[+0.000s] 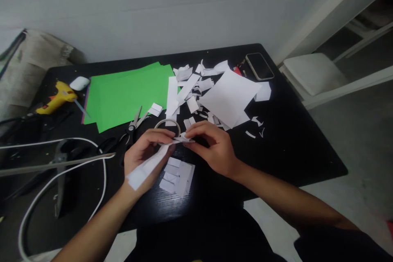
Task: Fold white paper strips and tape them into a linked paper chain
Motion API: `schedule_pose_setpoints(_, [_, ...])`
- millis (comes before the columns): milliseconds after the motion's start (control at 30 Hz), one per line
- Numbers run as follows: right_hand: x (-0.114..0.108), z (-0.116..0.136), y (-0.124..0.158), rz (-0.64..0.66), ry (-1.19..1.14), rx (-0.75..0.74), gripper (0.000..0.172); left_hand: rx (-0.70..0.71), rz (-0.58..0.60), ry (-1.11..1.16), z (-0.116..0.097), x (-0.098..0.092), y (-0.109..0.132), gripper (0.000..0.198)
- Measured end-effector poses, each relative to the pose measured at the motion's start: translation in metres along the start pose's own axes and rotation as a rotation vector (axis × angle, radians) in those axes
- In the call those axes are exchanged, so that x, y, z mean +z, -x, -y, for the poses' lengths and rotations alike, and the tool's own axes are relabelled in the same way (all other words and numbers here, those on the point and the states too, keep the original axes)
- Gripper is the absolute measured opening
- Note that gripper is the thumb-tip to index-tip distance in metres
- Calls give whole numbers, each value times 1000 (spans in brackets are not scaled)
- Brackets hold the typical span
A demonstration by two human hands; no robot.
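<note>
My left hand (147,151) and my right hand (216,147) meet above the near middle of the table, both closed on one folded white paper strip (150,163). The strip's long end slants down over my left palm to the wrist, while its folded part sits pinched between the fingertips of both hands. Just beyond my left fingers lies a pale ring (168,122), perhaps a tape roll, partly hidden by them. Below the hands rests a small pile of folded white paper pieces (178,176). Black-handled scissors (132,127) lie spread apart left of my left hand.
Green paper sheets (129,94) lie at the back left, near a yellow glue gun (58,98) and a white mouse (80,83). White sheets (229,96) and many scraps cover the back middle. A phone (259,66) lies at the far right corner. A white cable (104,172) loops at left.
</note>
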State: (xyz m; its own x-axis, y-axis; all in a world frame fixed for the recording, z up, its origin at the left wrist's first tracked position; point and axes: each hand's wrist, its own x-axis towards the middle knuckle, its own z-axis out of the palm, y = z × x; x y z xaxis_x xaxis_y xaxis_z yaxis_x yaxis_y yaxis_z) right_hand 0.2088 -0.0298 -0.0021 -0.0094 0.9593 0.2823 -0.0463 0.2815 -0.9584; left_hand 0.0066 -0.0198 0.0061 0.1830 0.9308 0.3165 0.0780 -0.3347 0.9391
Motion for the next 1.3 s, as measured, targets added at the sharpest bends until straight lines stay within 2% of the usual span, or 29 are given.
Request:
schedule_pose_setpoints(67, [1,-1,1,-12,-26,-26,22,47,62,30,3,-3,1,9])
schedule_pose_setpoints(167, [3,-3,3,-40,-134,54,45,107,118,23,6,-8,3,12])
schedule_pose_setpoints(233, [4,-4,2,-45,-203,106,51,137,125,4,5,-11,2,13])
schedule_pose_setpoints(333, [3,-3,2,-37,-201,110,41,183,131,-27,3,-11,0,13])
schedule_pose_setpoints(467, [0,0,2,17,-22,-27,26,203,141,-22,1,-10,-2,13])
schedule_pose_setpoints(600, [-1,3,2,54,81,-116,24,186,164,25,0,-10,-3,14])
schedule_pose_setpoints(867, [-1,4,2,55,123,-208,19,140,156,38,2,-5,0,10])
schedule_pose_setpoints(967, [0,5,2,57,158,-219,17,101,152,-53,-3,0,1,19])
schedule_pose_setpoints(1100, [-1,5,3,44,183,-219,16,181,188,-147,-8,2,-2,24])
schedule_pose_setpoints(1300, [0,6,3,45,178,-173,9,253,104,-289,-9,-1,-5,18])
